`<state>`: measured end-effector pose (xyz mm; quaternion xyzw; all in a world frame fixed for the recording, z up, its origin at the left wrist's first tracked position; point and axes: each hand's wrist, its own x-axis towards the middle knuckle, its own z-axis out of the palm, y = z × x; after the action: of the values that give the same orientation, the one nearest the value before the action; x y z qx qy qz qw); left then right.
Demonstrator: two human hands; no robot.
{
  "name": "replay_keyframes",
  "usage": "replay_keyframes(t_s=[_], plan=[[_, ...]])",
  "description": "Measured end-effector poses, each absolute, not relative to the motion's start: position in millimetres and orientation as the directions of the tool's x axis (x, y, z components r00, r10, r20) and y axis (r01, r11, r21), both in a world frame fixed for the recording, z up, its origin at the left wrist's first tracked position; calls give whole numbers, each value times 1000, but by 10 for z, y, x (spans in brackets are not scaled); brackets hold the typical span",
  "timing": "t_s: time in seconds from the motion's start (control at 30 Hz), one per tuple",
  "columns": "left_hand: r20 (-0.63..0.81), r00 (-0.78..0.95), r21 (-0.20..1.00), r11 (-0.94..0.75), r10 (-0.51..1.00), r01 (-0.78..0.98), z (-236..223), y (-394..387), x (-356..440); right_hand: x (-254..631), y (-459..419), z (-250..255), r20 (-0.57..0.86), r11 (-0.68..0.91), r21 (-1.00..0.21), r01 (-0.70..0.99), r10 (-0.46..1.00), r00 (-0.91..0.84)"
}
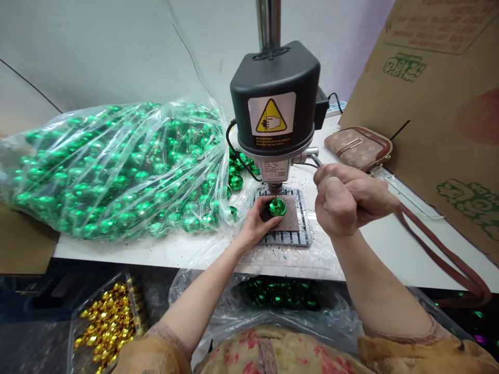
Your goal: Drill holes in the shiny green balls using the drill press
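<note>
The left forearm [210, 291] is slanting forward and inward, its wrist running nearly straight, while the left grip [256, 222] is curving thumb and fingers toward each other in a loose C. The right forearm [380, 283] is also slanting forward and inward; the right grip [345, 200] is sitting higher in view, forming a firm fist.

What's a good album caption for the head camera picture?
The left hand holds a shiny green ball beneath a black machine while the right hand grips its lever.
</note>
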<state>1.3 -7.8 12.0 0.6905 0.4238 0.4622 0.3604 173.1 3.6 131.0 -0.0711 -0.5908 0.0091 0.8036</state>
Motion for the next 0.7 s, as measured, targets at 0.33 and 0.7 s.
replay_keyframes(t_s=[0.33,0.7], plan=[[330,135,881,-356,934,310,174,-126,41,1662,-16,1770,832,924,-378,-48,362,420],[522,765,159,-924,377,347,0,-1347,-82,1708,8,1942,827,905,-399,-148,424,369]])
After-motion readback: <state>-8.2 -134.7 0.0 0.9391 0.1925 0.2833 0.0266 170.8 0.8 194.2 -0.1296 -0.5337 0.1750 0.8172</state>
